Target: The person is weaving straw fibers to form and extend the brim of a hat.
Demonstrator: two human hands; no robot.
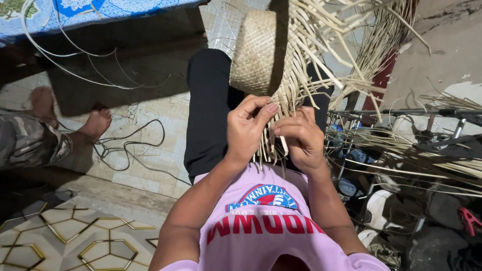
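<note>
While both hands pinch pale straw strips [277,131] at the lap, left hand [247,128] and right hand [303,139] with fingers closed narrow on them, we judge a strip could snap or slip loose. Beyond the fingers rises the half-woven hat [255,52]; loose straw [401,145] crowds the right, cables [125,145] the left.

Pale tiled floor [150,165] strewn with cables [125,145]; hexagon-patterned mat [75,241]; blue-clothed table [100,10].

The woven hat [257,52] is resting on the person's lap, loose strips [346,45] fanning out to its right. Another person's feet [95,123] and cables [125,145] are lying on the floor [150,100] to the left.
</note>
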